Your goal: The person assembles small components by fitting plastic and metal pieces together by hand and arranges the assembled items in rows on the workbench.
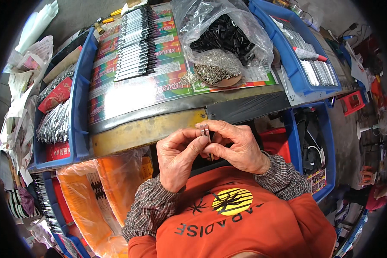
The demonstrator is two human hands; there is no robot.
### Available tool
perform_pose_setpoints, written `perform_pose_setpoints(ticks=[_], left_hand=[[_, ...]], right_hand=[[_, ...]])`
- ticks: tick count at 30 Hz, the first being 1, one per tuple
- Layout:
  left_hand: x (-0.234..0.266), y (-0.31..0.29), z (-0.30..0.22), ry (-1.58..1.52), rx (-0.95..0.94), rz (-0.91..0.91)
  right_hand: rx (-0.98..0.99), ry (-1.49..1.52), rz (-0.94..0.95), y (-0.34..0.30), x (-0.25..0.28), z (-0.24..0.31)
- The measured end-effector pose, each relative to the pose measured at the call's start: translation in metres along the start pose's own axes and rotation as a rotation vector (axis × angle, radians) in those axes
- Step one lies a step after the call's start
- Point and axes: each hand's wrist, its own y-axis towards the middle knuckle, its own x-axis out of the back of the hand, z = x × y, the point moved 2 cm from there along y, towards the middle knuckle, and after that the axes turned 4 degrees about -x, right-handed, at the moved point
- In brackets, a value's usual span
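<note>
Close to the table's front edge, my left hand (176,157) and my right hand (238,146) meet, thumbs and fingers closed on a small shiny metal piece (206,131). Two narrow silver prongs with rounded tips stand up between the fingertips; the rest is hidden, so its exact kind does not show. Beyond the hands, a heap of tiny metal pins (215,74) spills from a clear bag onto a round brown piece. A large clear plastic bag (185,26) holds many black elongated parts (225,38). To its left lies a long row of silver strips with black ends (133,43).
Blue bins stand at the left (79,99) and far right (307,77), holding silver strips. Below the table's right side sits another blue bin (327,146) with black items. An orange plastic-lined crate (79,189) is at lower left. The table's front edge (150,127) runs before me.
</note>
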Motion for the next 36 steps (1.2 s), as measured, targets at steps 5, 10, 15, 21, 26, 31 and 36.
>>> perform_pose_setpoints(ticks=[5,10,15,21,26,31,36], left_hand=[[-0.001,0.0,0.001,-0.02,0.009,-0.001],[-0.001,0.0,0.005,-0.045,0.02,-0.012],[-0.001,0.0,0.008,-0.054,0.012,-0.011],[-0.002,0.001,0.009,-0.052,0.0,-0.026],[-0.002,0.001,0.005,-0.063,0.041,0.01],[0.005,0.003,-0.002,0.005,0.146,0.24],[0.005,0.004,-0.011,0.059,0.199,0.353]], right_hand=[[-0.007,0.012,-0.009,-0.001,-0.001,0.0],[-0.016,0.005,-0.019,-0.001,0.0,-0.002],[-0.017,-0.011,-0.025,-0.001,0.0,-0.003],[-0.009,-0.039,-0.025,0.001,0.0,-0.004],[0.024,-0.02,-0.008,0.003,0.007,-0.002],[0.068,-0.044,0.118,0.014,0.028,0.012],[0.052,0.13,0.256,0.014,0.029,0.009]])
